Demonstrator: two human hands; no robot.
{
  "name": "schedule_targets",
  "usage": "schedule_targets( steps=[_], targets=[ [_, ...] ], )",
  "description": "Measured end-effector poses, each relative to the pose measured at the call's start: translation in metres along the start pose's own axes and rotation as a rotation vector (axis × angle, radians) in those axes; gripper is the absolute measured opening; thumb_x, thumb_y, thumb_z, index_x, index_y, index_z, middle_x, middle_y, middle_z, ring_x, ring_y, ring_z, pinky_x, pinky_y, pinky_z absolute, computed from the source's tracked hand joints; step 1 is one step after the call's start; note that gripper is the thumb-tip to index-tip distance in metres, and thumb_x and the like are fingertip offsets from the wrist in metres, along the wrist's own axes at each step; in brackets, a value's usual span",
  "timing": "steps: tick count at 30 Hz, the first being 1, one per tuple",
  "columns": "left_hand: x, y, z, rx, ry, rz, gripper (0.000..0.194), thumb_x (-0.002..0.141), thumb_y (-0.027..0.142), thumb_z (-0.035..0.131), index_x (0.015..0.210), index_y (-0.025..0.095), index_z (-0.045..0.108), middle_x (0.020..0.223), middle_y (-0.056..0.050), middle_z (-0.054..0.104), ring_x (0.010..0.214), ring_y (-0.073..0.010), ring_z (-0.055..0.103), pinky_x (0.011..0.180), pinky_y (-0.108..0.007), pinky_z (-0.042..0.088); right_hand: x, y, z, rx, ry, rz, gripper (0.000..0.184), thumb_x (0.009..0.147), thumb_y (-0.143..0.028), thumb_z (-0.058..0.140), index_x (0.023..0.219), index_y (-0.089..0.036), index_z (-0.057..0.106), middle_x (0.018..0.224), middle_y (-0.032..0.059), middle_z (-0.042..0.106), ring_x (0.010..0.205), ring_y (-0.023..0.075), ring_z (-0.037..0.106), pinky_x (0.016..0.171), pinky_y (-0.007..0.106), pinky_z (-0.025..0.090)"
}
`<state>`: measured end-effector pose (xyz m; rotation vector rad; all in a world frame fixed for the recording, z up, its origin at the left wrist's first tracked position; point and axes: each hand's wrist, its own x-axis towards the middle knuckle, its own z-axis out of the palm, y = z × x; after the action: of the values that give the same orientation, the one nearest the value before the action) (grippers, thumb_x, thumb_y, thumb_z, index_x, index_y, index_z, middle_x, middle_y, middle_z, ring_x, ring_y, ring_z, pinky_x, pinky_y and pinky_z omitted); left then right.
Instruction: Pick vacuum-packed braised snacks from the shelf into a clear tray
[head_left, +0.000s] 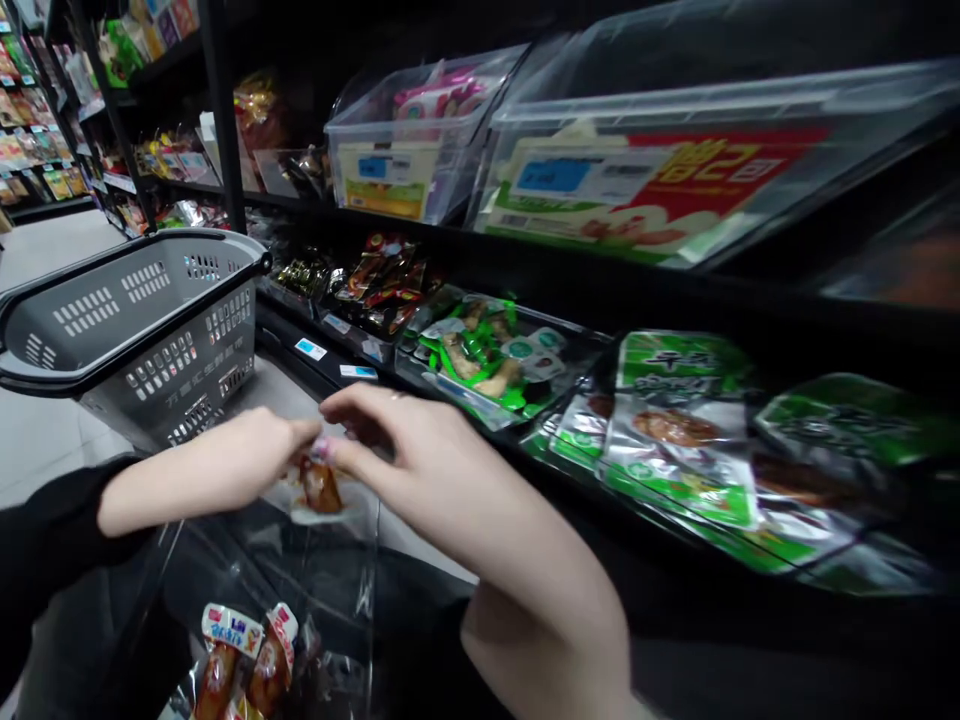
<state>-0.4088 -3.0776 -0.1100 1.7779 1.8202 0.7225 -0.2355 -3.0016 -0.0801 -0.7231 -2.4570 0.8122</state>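
Note:
Over a clear plastic bin (373, 590) in front of me, my two hands meet at a small clear packet of brown snack food (320, 490). My left hand (274, 445) is closed, its fingertips at the packet's top edge. From the right, my right hand (394, 430) arches over with fingers bent, its thumb against the same top edge; part of this grip is hidden. The packet hangs below the fingers. Lower in the bin lie sausage-like snack packets (232, 632) with white printed tops.
A grey shopping basket (172, 360) stands on the floor at left. Along the right, a black shelf holds green-and-silver food pouches (679, 430), a tray of green packets (484, 350) and dark snack packets (382, 275). Clear lidded boxes (600, 190) sit on the level above.

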Motion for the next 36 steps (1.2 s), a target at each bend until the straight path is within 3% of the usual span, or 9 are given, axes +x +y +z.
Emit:
schedule_targets(
  steps=[5,9,13,18,21,25,28,31,36],
  targets=[
    [-0.011,0.007,-0.034,-0.118,0.194,-0.052,0.02,0.09,0.035,0.046,0.078,0.021,0.052,0.065,0.003,0.061,0.063,-0.0146,0.059,0.063,-0.025,0.043,0.019,0.001,0.019,0.111,-0.147,0.007,0.006,0.079,-0.025,0.062,0.08,-0.018,0.061,0.072,0.0,0.065,0.068,0.017,0.058,0.058,0.026,0.039],
    [-0.026,-0.009,-0.035,-0.432,0.291,-0.005,0.022,0.089,0.042,0.048,0.084,0.02,0.053,0.067,0.004,0.06,0.064,-0.0125,0.058,0.063,-0.023,0.046,0.027,-0.005,0.032,0.541,-0.127,0.032,0.015,0.077,-0.028,0.063,0.089,-0.019,0.064,0.08,0.0011,0.067,0.073,0.0184,0.061,0.062,0.027,0.046],
    [-0.041,-0.014,-0.027,-0.581,0.022,-0.085,0.023,0.085,0.04,0.054,0.089,0.018,0.058,0.076,0.0,0.065,0.07,-0.0132,0.061,0.063,-0.022,0.049,0.03,-0.012,0.042,0.98,-0.04,0.059,0.034,0.073,-0.032,0.07,0.104,-0.02,0.062,0.1,0.0033,0.07,0.091,0.0194,0.064,0.081,0.03,0.05],
    [-0.049,-0.008,-0.011,-0.779,-0.174,-0.241,0.022,0.081,0.033,0.059,0.074,0.013,0.061,0.061,-0.002,0.067,0.049,-0.0095,0.06,0.045,-0.016,0.043,0.03,-0.02,0.047,1.028,0.054,0.112,0.033,0.069,-0.035,0.075,0.096,-0.019,0.064,0.093,0.0038,0.071,0.082,0.0184,0.065,0.076,0.029,0.052],
    [-0.048,-0.012,-0.008,-0.902,-0.169,-0.142,0.029,0.08,0.041,0.061,0.078,0.013,0.065,0.066,-0.004,0.068,0.051,-0.0092,0.061,0.047,-0.016,0.048,0.028,-0.02,0.048,1.095,0.068,0.096,0.035,0.068,-0.034,0.076,0.096,-0.018,0.064,0.09,0.0045,0.071,0.081,0.0188,0.065,0.076,0.03,0.052],
    [-0.051,-0.021,-0.007,-1.181,-0.362,0.064,0.059,0.081,0.066,0.043,0.111,0.02,0.064,0.107,-0.012,0.067,0.098,-0.0236,0.064,0.058,-0.024,0.056,0.026,-0.017,0.055,1.401,-0.074,-0.004,0.036,0.061,-0.033,0.08,0.09,-0.019,0.063,0.085,0.0028,0.068,0.065,0.0171,0.067,0.06,0.029,0.054],
    [-0.053,-0.02,-0.003,-1.331,-0.496,0.019,0.036,0.08,0.043,0.063,0.109,0.022,0.065,0.099,-0.007,0.07,0.092,-0.019,0.067,0.061,-0.019,0.053,0.027,-0.016,0.066,1.534,-0.187,-0.168,0.033,0.053,-0.034,0.083,0.075,-0.02,0.064,0.075,0.0005,0.064,0.058,0.0149,0.063,0.057,0.029,0.053],
    [-0.051,-0.013,0.001,-1.416,-0.357,-0.036,0.032,0.059,0.007,0.078,0.087,0.018,0.068,0.076,0.002,0.07,0.069,-0.008,0.065,0.064,-0.013,0.049,0.03,-0.015,0.072,1.509,-0.218,-0.312,0.03,0.05,-0.038,0.083,0.064,-0.022,0.062,0.067,0.0011,0.061,0.072,0.023,0.065,0.073,0.042,0.053],
    [-0.05,-0.005,0.003,-1.365,-0.113,-0.074,0.039,0.054,0.018,0.083,0.068,0.017,0.046,0.068,0.001,0.067,0.053,-0.011,0.063,0.047,-0.017,0.049,0.028,-0.022,0.06,1.509,-0.001,-0.146,0.051,0.049,-0.034,0.084,0.096,-0.03,0.063,0.112,0.0055,0.062,0.101,0.0289,0.06,0.084,0.049,0.05]
  ],
)
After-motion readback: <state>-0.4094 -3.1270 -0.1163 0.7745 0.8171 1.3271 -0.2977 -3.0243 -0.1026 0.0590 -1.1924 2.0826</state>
